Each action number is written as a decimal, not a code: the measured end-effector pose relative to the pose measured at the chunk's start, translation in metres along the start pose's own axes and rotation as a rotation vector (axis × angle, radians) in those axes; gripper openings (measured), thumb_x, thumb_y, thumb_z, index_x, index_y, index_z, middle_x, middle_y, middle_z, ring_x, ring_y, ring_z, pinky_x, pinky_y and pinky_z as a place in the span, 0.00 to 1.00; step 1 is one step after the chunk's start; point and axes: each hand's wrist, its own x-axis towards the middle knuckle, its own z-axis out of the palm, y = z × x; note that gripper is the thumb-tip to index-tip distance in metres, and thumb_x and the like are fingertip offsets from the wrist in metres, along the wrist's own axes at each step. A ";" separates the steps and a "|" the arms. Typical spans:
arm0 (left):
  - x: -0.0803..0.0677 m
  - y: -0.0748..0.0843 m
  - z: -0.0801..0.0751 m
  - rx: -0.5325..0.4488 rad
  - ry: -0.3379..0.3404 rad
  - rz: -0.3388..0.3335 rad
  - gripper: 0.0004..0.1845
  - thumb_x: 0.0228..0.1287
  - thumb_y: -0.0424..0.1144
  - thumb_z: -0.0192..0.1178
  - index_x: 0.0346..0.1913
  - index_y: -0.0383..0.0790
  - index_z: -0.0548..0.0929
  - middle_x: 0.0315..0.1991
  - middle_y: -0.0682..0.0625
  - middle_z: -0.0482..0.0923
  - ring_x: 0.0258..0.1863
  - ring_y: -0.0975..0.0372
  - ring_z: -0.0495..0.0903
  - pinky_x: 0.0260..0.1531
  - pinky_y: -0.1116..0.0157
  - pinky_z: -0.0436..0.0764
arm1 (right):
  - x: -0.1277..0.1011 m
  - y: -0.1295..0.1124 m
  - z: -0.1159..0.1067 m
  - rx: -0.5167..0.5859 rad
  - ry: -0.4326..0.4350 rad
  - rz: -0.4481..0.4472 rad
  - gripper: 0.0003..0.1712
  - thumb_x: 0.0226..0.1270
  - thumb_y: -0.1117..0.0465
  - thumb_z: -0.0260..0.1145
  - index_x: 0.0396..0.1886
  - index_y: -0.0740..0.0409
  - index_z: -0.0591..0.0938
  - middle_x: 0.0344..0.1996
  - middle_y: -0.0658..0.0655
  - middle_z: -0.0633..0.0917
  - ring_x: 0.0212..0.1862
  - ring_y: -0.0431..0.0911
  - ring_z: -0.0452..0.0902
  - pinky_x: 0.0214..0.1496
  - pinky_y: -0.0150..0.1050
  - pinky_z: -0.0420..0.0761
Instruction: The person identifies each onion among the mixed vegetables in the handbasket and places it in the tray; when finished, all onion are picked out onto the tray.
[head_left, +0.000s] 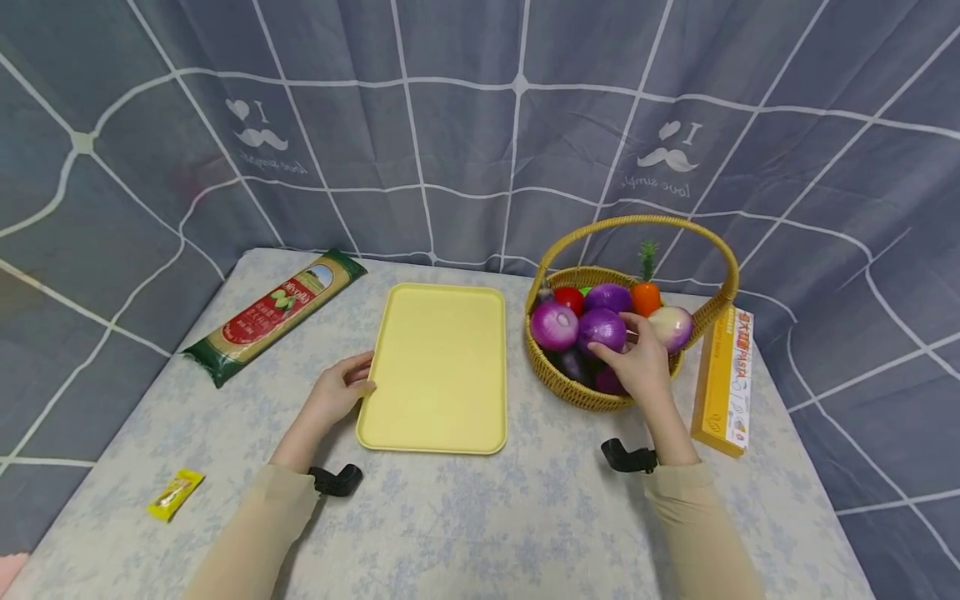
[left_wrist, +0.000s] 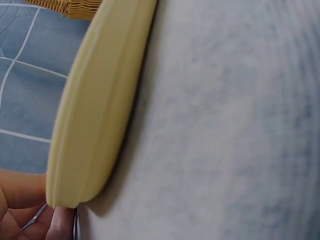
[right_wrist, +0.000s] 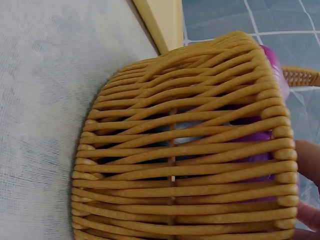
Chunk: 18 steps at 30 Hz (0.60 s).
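- Yellow plastic tray lies flat on the surface, near the middle, its long side running away from the person.
- Left hand rests at the tray's left edge near the front corner, fingertips touching the rim; the left wrist view shows fingers against the corner of the tray, lightly curled, not clearly gripping it.
- Right hand reaches into the woven basket, which stands just to the right of the tray, and its fingers curl over a purple onion among the vegetables there.
- Other contents of the basket: a second purple onion, a paler onion, a red tomato and an orange carrot with a green top.
- From the right wrist view, the basket wall fills the frame, with purple showing through the weave.
- Green packet of spaghetti lies diagonally at the far left of the surface, well apart from the tray.
- Orange pasta box lies just to the right of the basket.
- Small yellow sachet sits near the front left corner.
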 end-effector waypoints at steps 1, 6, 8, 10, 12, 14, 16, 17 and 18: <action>0.000 0.000 0.000 -0.004 0.000 0.003 0.31 0.71 0.30 0.56 0.75 0.36 0.62 0.67 0.34 0.70 0.64 0.45 0.73 0.58 0.53 0.79 | -0.001 0.000 -0.001 0.001 0.006 0.002 0.45 0.60 0.51 0.74 0.71 0.62 0.64 0.66 0.70 0.72 0.63 0.64 0.73 0.66 0.55 0.74; 0.002 0.000 0.000 -0.009 0.000 0.001 0.31 0.71 0.30 0.56 0.75 0.36 0.62 0.67 0.34 0.70 0.64 0.45 0.73 0.58 0.53 0.79 | -0.007 -0.004 -0.009 0.003 0.052 0.036 0.46 0.60 0.49 0.74 0.71 0.60 0.64 0.65 0.68 0.73 0.63 0.61 0.73 0.67 0.53 0.73; 0.003 0.001 0.000 -0.004 0.002 -0.002 0.31 0.71 0.30 0.56 0.75 0.37 0.62 0.67 0.34 0.70 0.64 0.45 0.73 0.58 0.53 0.79 | -0.011 -0.008 -0.013 0.029 0.073 0.044 0.46 0.59 0.49 0.74 0.71 0.59 0.64 0.65 0.66 0.73 0.64 0.59 0.72 0.68 0.52 0.73; 0.004 0.001 0.000 -0.003 0.006 -0.005 0.31 0.71 0.30 0.56 0.75 0.37 0.62 0.67 0.35 0.70 0.64 0.45 0.73 0.58 0.53 0.78 | -0.014 -0.013 -0.016 0.054 0.084 0.041 0.46 0.59 0.49 0.74 0.71 0.59 0.64 0.66 0.65 0.73 0.66 0.57 0.70 0.69 0.51 0.72; 0.004 0.001 0.000 -0.003 0.011 -0.009 0.31 0.71 0.30 0.56 0.74 0.37 0.63 0.66 0.35 0.71 0.64 0.46 0.73 0.58 0.53 0.78 | -0.018 -0.018 -0.019 0.082 0.085 0.034 0.46 0.59 0.49 0.75 0.71 0.59 0.64 0.67 0.64 0.73 0.68 0.56 0.69 0.70 0.51 0.71; 0.003 0.002 0.001 -0.003 0.015 -0.013 0.31 0.71 0.30 0.56 0.74 0.36 0.63 0.66 0.35 0.71 0.63 0.46 0.73 0.58 0.53 0.78 | -0.023 -0.025 -0.019 0.090 0.075 0.031 0.46 0.59 0.48 0.74 0.72 0.57 0.65 0.66 0.63 0.73 0.67 0.55 0.70 0.69 0.50 0.72; 0.001 0.001 0.001 -0.013 0.020 -0.019 0.31 0.70 0.30 0.56 0.74 0.36 0.63 0.66 0.35 0.71 0.63 0.46 0.73 0.58 0.53 0.78 | -0.028 -0.033 -0.019 0.108 0.055 0.020 0.45 0.59 0.47 0.74 0.72 0.56 0.65 0.66 0.61 0.74 0.66 0.54 0.72 0.67 0.49 0.73; 0.001 0.001 0.001 -0.020 0.021 -0.022 0.31 0.70 0.29 0.56 0.74 0.36 0.63 0.66 0.35 0.71 0.63 0.46 0.73 0.58 0.53 0.78 | -0.031 -0.037 -0.017 0.123 0.042 0.014 0.45 0.59 0.47 0.74 0.71 0.56 0.65 0.66 0.61 0.75 0.65 0.53 0.72 0.67 0.47 0.74; 0.000 0.001 0.001 -0.028 0.023 -0.025 0.30 0.70 0.29 0.56 0.74 0.36 0.63 0.66 0.35 0.71 0.63 0.46 0.74 0.58 0.53 0.78 | -0.033 -0.041 -0.015 0.139 0.023 0.009 0.45 0.59 0.47 0.74 0.71 0.55 0.65 0.66 0.60 0.75 0.65 0.52 0.72 0.65 0.44 0.76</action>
